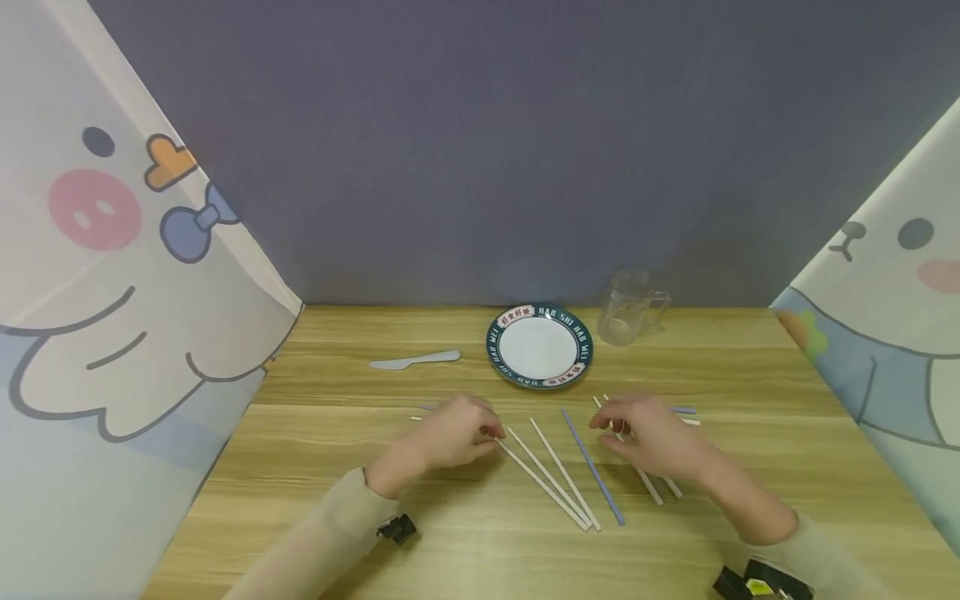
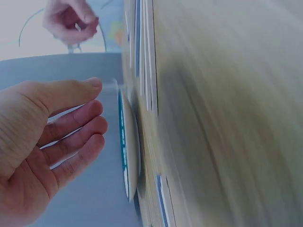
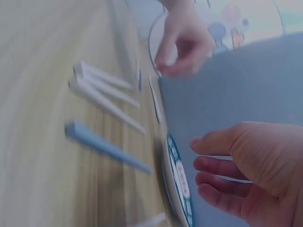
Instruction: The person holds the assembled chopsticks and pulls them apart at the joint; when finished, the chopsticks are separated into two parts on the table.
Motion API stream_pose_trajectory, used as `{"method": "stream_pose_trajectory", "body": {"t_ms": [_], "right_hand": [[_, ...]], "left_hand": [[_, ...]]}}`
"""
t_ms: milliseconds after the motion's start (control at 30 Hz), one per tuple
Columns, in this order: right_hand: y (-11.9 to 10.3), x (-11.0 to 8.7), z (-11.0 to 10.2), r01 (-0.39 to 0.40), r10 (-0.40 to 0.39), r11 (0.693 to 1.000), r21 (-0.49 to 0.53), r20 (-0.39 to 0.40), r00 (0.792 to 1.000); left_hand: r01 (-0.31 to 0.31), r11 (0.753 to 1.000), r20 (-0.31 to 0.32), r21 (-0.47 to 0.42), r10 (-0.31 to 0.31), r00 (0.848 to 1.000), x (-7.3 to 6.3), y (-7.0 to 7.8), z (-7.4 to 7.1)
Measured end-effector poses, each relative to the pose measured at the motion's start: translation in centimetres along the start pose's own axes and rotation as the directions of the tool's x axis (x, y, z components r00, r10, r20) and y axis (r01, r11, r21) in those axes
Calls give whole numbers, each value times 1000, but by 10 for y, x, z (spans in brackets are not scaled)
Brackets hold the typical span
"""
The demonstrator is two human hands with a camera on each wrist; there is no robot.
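Observation:
Three white chopsticks (image 1: 566, 474) and one blue chopstick (image 1: 593, 467) lie slanted on the table between the hands. My left hand (image 1: 460, 432) hovers by the far end of the leftmost white one. Its fingers are loosely bent with nothing between them, as the left wrist view shows. Above more white chopsticks (image 1: 651, 489) hangs my right hand (image 1: 654, 433), fingers relaxed and holding nothing; it covers parts of them. A blue chopstick end (image 1: 684, 410) pokes out to its right. Beyond the left hand, tips of another blue and white pair (image 1: 417, 417) show, mostly hidden.
A green-rimmed white plate (image 1: 540, 348) sits at the back middle of the wooden table (image 1: 315, 467). To its right stands a clear glass mug (image 1: 624, 312); to its left lies a pale table knife (image 1: 416, 360). A grey panel (image 1: 450, 167) rises behind, with cartoon-printed side walls.

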State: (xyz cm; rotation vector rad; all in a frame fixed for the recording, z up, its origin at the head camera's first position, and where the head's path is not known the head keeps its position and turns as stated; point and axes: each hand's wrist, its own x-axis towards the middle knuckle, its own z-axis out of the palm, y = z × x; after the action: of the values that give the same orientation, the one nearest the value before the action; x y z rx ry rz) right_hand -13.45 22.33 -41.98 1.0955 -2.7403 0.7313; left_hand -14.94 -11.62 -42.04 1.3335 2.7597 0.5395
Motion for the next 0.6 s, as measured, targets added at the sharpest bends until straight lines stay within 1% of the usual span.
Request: {"method": "stream_pose_trajectory", "body": {"t_ms": [200, 300, 433, 533, 600], "right_hand": [[-19, 7, 19, 29, -35, 996, 79, 69, 997], [-28, 11, 28, 55, -65, 992, 110, 91, 994], [-38, 14, 40, 110, -125, 982, 151, 94, 988], [-44, 16, 47, 121, -142, 978, 169, 115, 983], [-46, 16, 50, 100, -126, 979, 179, 143, 982]], "left_hand": [[-47, 998, 33, 29, 46, 998, 8, 16, 10], [-84, 994, 49, 64, 81, 995, 11, 19, 16], [-124, 986, 60, 112, 118, 991, 15, 20, 23], [-124, 983, 77, 136, 114, 990, 16, 20, 27], [-110, 983, 90, 144, 97, 991, 16, 20, 29]]}}
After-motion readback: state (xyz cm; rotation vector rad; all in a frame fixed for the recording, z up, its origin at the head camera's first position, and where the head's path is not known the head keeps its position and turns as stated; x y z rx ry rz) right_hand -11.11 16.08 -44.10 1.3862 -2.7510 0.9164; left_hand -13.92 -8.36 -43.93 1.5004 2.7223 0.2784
